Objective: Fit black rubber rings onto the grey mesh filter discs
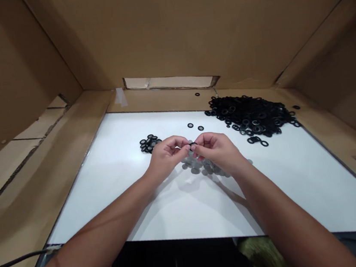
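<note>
Between both hands, over the middle of the white board (162, 213), a small black ring (193, 145) is pinched at its two sides. My left hand (171, 151) is closed on its left edge with thumb and forefinger. On the right edge, my right hand (214, 146) grips it the same way. Below the hands lies a loose heap of small grey discs (196, 166), partly covered by the right hand. Just left of my left hand sits a small pile of black rings with grey centres (148, 143). Two more such ringed discs (200, 128) lie beyond the fingers.
A large heap of black rings (253, 115) spreads at the back right, with a few stray rings (264, 143) in front. Cardboard walls (165, 31) enclose the board at the back and sides. A black cable (18, 259) runs in at the lower left.
</note>
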`<state>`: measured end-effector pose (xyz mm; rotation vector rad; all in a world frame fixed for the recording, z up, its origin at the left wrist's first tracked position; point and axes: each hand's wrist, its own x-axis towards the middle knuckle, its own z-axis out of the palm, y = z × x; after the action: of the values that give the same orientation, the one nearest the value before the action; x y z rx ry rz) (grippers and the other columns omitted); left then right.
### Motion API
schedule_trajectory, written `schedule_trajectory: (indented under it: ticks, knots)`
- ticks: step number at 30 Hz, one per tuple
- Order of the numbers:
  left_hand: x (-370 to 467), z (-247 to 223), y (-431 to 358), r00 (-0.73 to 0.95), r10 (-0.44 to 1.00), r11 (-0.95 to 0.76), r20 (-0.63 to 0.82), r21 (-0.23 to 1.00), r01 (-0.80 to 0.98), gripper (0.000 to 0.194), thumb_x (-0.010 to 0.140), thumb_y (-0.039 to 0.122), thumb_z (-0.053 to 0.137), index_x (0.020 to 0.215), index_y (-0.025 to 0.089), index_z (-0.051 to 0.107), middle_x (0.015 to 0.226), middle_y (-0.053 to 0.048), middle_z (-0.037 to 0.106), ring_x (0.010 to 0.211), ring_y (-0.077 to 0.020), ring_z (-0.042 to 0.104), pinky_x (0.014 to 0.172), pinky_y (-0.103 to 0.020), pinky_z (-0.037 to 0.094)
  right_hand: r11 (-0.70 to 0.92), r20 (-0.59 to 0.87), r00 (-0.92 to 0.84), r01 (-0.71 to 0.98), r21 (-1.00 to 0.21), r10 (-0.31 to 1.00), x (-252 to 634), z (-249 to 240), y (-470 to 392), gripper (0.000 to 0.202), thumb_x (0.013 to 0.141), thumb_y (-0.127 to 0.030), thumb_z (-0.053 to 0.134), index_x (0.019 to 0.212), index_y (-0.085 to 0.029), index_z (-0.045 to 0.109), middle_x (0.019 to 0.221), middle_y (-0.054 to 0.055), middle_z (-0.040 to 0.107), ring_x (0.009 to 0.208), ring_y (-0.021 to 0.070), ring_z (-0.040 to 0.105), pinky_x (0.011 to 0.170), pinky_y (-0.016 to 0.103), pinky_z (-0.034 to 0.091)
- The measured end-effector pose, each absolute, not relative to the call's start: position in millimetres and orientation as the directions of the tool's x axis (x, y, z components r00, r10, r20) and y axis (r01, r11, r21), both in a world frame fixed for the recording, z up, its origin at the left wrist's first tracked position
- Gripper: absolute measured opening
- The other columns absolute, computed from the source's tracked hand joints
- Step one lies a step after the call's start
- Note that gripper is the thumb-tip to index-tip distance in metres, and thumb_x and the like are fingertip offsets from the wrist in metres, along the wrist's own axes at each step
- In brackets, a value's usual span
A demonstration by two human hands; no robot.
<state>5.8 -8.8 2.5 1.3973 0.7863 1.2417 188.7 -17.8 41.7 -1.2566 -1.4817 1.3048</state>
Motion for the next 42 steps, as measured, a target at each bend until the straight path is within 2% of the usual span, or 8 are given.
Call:
schedule_trajectory:
  ticks: [7, 11, 15, 19, 24, 31, 36, 42]
  knots:
    - [5.1, 3.5, -4.8, 0.317, 0.935, -0.104, 0.161, 0.977, -0.188, 0.023, 0.080, 0.033, 0.078, 0.091, 0.015, 0.069, 0.084, -0.002, 0.069, 0.074, -0.0139, 0.068, 0.073, -0.029, 0.057, 0.004, -0.028, -0.203, 0.159, -0.987, 0.979, 192.9, 36.8, -16.8, 0.023, 0.078, -0.038, 0.079, 0.077, -0.018, 0.069, 0.070, 0.002, 0.070, 0.063, 0.0128, 0.062, 0.056, 0.024, 0.051]
    - [7.1, 3.7, -5.0, 0.281, 0.948, -0.072, 0.149, 0.962, -0.264, 0.023, 0.079, 0.033, 0.079, 0.089, 0.015, 0.067, 0.082, -0.003, 0.071, 0.076, -0.0149, 0.070, 0.077, -0.031, 0.059, 0.065, 0.063, -0.134, 0.010, -0.998, 0.989, 183.1, 31.0, -16.9, 0.020, 0.079, -0.038, 0.079, 0.079, -0.020, 0.069, 0.071, 0.000, 0.070, 0.060, 0.0119, 0.061, 0.053, 0.023, 0.050]
    - [7.8, 5.5, -6.5, 0.260, 0.952, -0.074, 0.163, 0.945, -0.318, 0.022, 0.079, 0.032, 0.080, 0.088, 0.015, 0.068, 0.082, -0.002, 0.071, 0.076, -0.0142, 0.070, 0.078, -0.031, 0.060, 0.067, 0.076, -0.101, -0.081, -0.994, 0.992, 176.2, 26.3, -16.5, 0.018, 0.080, -0.037, 0.078, 0.081, -0.021, 0.070, 0.073, -0.001, 0.070, 0.064, 0.0117, 0.064, 0.057, 0.023, 0.053]
    - [5.7, 8.6, -5.4, 0.305, 0.943, -0.036, 0.136, 0.949, -0.313, 0.026, 0.078, 0.035, 0.080, 0.092, 0.016, 0.070, 0.088, -0.004, 0.071, 0.082, -0.0172, 0.070, 0.075, -0.034, 0.062, 0.054, 0.055, -0.088, -0.024, -0.998, 0.995, 177.2, 27.8, -17.0, 0.022, 0.078, -0.039, 0.079, 0.077, -0.020, 0.067, 0.070, -0.002, 0.068, 0.058, 0.0106, 0.061, 0.055, 0.023, 0.053]
    - [3.7, 9.3, -3.3, 0.327, 0.938, -0.023, 0.113, 0.963, -0.268, 0.025, 0.079, 0.035, 0.079, 0.089, 0.014, 0.071, 0.084, -0.004, 0.070, 0.077, -0.0161, 0.069, 0.075, -0.034, 0.061, 0.050, 0.044, -0.097, 0.056, -0.997, 0.994, 178.6, 30.2, -17.2, 0.029, 0.074, -0.042, 0.081, 0.073, -0.020, 0.062, 0.068, -0.002, 0.065, 0.057, 0.0115, 0.060, 0.055, 0.025, 0.053]
    - [7.2, 7.8, -9.1, 0.249, 0.943, -0.179, 0.221, 0.967, -0.180, 0.017, 0.084, 0.032, 0.073, 0.087, 0.016, 0.066, 0.079, -0.001, 0.065, 0.075, -0.0124, 0.063, 0.073, -0.026, 0.053, 0.064, 0.048, -0.092, 0.181, -0.981, 0.995, 179.2, 32.9, -19.0, 0.026, 0.076, -0.037, 0.077, 0.070, -0.020, 0.057, 0.062, -0.001, 0.064, 0.054, 0.0119, 0.058, 0.050, 0.024, 0.042]
    - [7.2, 7.5, -13.1, 0.222, 0.928, -0.274, 0.298, 0.953, -0.131, 0.015, 0.086, 0.031, 0.071, 0.086, 0.017, 0.065, 0.081, -0.001, 0.065, 0.076, -0.0125, 0.061, 0.074, -0.026, 0.050, 0.059, 0.031, -0.121, 0.235, -0.970, 0.992, 182.9, 36.5, -20.9, 0.027, 0.078, -0.039, 0.074, 0.070, -0.020, 0.057, 0.062, -0.001, 0.064, 0.052, 0.0115, 0.053, 0.048, 0.024, 0.036]
    - [1.5, 5.5, -6.2, 0.338, 0.908, -0.223, 0.247, 0.969, -0.108, 0.020, 0.086, 0.034, 0.072, 0.097, 0.018, 0.070, 0.092, -0.004, 0.068, 0.081, -0.0144, 0.064, 0.073, -0.027, 0.053, 0.070, 0.011, -0.184, 0.318, -0.946, 0.983, 192.8, 39.2, -19.9, 0.026, 0.080, -0.039, 0.073, 0.071, -0.019, 0.059, 0.066, 0.001, 0.064, 0.057, 0.0124, 0.052, 0.053, 0.026, 0.038]
